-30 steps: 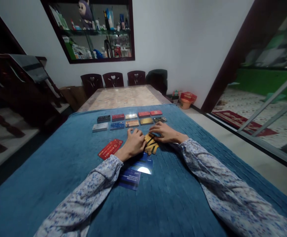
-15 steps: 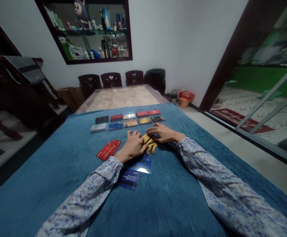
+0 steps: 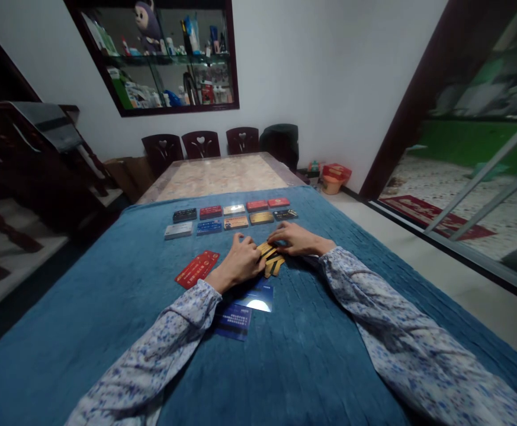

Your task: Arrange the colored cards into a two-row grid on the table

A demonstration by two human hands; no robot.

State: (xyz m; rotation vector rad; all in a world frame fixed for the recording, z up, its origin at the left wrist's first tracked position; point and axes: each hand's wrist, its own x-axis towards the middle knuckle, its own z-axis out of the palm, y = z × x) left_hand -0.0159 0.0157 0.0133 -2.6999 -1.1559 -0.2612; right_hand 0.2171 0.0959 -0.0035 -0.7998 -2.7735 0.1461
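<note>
Several yellow cards with dark stripes lie overlapping on the blue cloth. My left hand has its curled fingers closed on their left side. From the right, my right hand pinches the upper edge of the same cards. Blue cards lie just below my left hand, partly under its wrist, and fanned red cards rest to its left. Beyond both hands stand two rows of card stacks, among them a white stack, a blue stack and a gold stack.
Past the cloth is the bare marble end of the table. Dark chairs stand behind it by the wall, under a shelf recess. An orange bucket sits on the floor at the right.
The yellow cards have shifted slightly, with the upper ones drawn closer together between my hands. My right fingertips have moved a little. The red and blue cards have stayed in place.
</note>
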